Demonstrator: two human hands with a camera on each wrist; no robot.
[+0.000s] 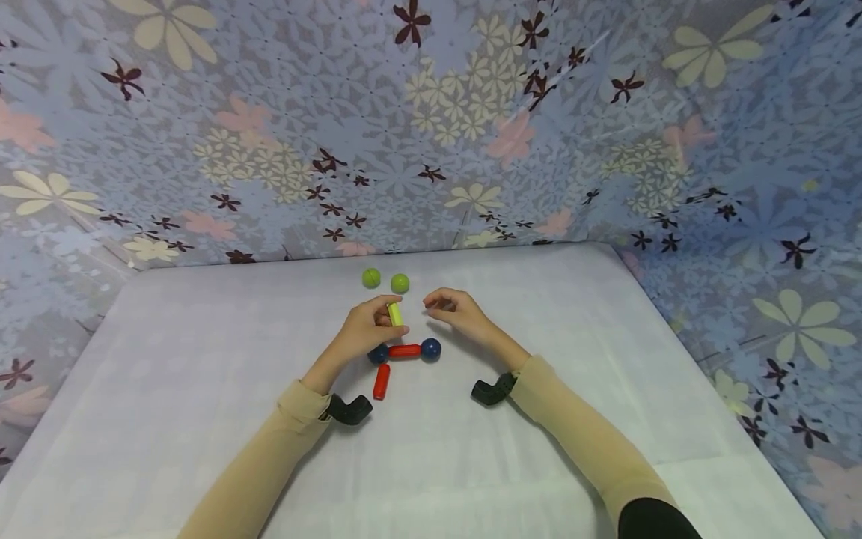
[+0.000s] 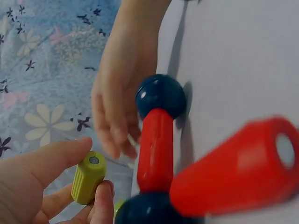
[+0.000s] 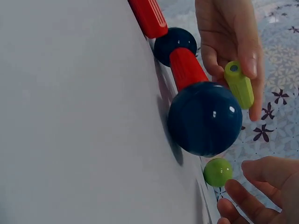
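My left hand pinches a short yellow-green rod between thumb and fingers, just above the table. The same rod shows in the left wrist view and again as the yellow-green rod in the right wrist view. Beside it, my right hand hovers with loosely curled fingers and holds nothing. Below both hands a red rod joins two dark blue balls. A second red rod lies angled off the left blue ball.
Two green balls lie side by side just beyond the hands, the right one nearest the yellow-green rod. A white cloth covers the table. Flowered fabric walls close in the back and both sides.
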